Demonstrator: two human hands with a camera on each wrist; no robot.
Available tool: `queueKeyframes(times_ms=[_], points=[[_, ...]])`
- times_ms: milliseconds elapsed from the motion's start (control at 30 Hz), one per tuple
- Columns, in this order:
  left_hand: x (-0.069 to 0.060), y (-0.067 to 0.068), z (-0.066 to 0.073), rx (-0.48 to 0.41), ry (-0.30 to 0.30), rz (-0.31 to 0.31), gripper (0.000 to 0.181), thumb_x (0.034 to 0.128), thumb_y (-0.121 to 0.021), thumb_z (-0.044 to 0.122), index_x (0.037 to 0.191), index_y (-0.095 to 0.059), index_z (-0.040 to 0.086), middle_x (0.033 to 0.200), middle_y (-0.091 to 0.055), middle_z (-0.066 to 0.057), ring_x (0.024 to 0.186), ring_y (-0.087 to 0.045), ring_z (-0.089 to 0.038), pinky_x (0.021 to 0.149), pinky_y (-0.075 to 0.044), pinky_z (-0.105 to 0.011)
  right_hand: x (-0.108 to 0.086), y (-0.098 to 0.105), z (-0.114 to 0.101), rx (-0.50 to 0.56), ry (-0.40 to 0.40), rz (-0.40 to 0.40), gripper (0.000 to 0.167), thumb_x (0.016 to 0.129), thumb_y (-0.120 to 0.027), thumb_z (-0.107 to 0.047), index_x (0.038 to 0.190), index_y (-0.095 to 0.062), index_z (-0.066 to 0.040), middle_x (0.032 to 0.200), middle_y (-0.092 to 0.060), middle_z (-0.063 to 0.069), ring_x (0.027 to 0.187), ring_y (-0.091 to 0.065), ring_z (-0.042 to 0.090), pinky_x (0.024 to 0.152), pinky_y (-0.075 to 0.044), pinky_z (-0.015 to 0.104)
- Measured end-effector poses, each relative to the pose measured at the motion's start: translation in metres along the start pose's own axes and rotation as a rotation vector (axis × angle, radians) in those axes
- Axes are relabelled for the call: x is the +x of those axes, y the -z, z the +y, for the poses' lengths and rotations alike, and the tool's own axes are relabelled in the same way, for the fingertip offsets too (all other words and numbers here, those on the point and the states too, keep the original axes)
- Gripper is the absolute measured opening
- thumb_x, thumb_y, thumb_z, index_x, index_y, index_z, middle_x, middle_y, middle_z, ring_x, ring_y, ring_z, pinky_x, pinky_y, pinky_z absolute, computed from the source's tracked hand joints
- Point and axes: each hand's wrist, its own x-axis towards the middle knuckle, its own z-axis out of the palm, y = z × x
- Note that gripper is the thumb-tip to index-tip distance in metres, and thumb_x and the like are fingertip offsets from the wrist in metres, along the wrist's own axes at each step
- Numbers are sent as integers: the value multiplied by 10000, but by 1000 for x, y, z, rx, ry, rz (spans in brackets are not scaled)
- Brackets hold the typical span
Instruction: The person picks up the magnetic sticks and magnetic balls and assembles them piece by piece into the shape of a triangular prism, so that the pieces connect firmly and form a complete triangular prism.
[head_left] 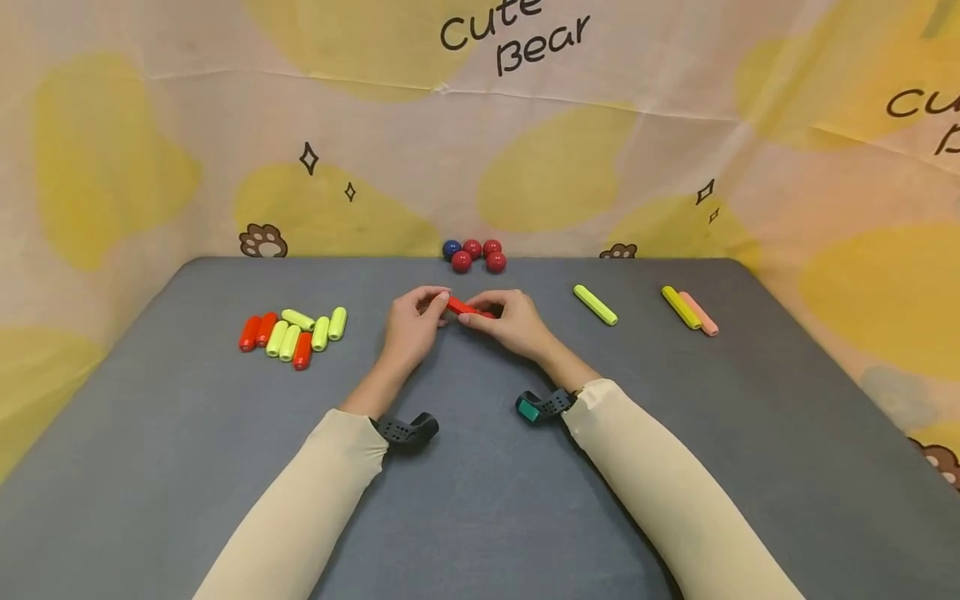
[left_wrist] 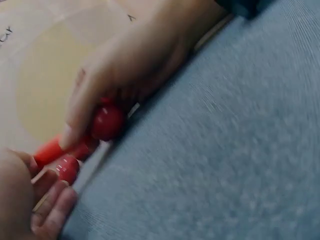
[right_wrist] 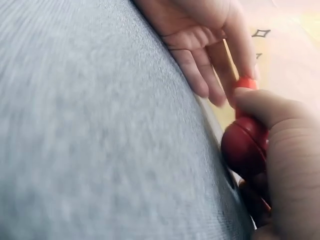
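Near the far middle of the table, both hands meet at a red rod (head_left: 459, 306). The left hand (head_left: 412, 325) pinches its left end between thumb and fingers. At the other end, the right hand (head_left: 517, 323) grips the rod with thumb and fingertips. Close under the right hand's fingers sits a glossy red ball (right_wrist: 244, 145), also visible as a red ball (left_wrist: 107, 122) in the left wrist view. Whether ball and rod are joined is hidden by the fingers. Behind the hands, red balls (head_left: 472, 249) and a blue ball (head_left: 452, 249) lie clustered at the table's back edge.
Short red rods (head_left: 302, 351) and pale green rods (head_left: 320, 333) are grouped on the left of the grey table (head_left: 480, 500). Rightward lie a longer green rod (head_left: 596, 305), a yellow rod (head_left: 681, 307) and a pink rod (head_left: 699, 314). A printed cloth (head_left: 555, 167) hangs behind.
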Motion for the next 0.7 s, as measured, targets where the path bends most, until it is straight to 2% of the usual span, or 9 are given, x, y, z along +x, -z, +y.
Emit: queueKeyframes(times_ms=[133, 233, 333, 433, 533, 700], points=[[5, -1, 0, 11, 46, 32, 342, 1078, -481, 251, 1193, -702, 16, 1144, -713, -178, 944, -676, -252, 674, -579, -195, -2, 0, 0, 53, -33, 87, 254, 899, -777, -256, 1088, -765, -86, 854, -736, 104, 712, -617, 156, 631, -483, 223], [14, -6, -5, 35, 32, 80, 296, 1060, -516, 201, 1162, -707, -1, 1109, -720, -174, 875, -667, -240, 613, -552, -190, -3, 1, 2, 69, -57, 137, 291, 919, -752, -253, 1158, -739, -87, 887, -729, 132, 749, -633, 171, 659, -484, 217], [29, -15, -12, 127, -31, 116, 246, 1016, -593, 177, 1175, -704, 26, 1115, -715, -151, 917, -667, -257, 738, -567, -280, -4, 2, 6, 72, -74, 180, 320, 929, -739, -247, 1207, -719, -89, 917, -729, 150, 771, -641, 181, 679, -481, 215], [44, -23, -16, 246, -98, 126, 283, 977, -651, 164, 1243, -682, 70, 1218, -681, -136, 1071, -644, -293, 938, -524, -415, -4, 1, 8, 66, -80, 213, 332, 933, -735, -256, 1222, -716, -94, 935, -735, 150, 780, -647, 177, 686, -481, 207], [57, -30, -14, 323, -133, 119, 352, 968, -662, 143, 1319, -650, 113, 1355, -613, -120, 1237, -568, -301, 1068, -461, -450, -2, 1, 9, 68, -83, 230, 333, 934, -734, -264, 1223, -721, -98, 943, -738, 146, 783, -648, 162, 679, -481, 197], [76, -35, -12, 414, -185, 105, 402, 972, -662, 142, 1372, -629, 167, 1467, -566, -39, 1391, -486, -258, 1171, -382, -431, 2, 3, 5, 75, -74, 237, 327, 928, -745, -269, 1207, -730, -100, 909, -737, 148, 735, -643, 124, 660, -489, 202]])
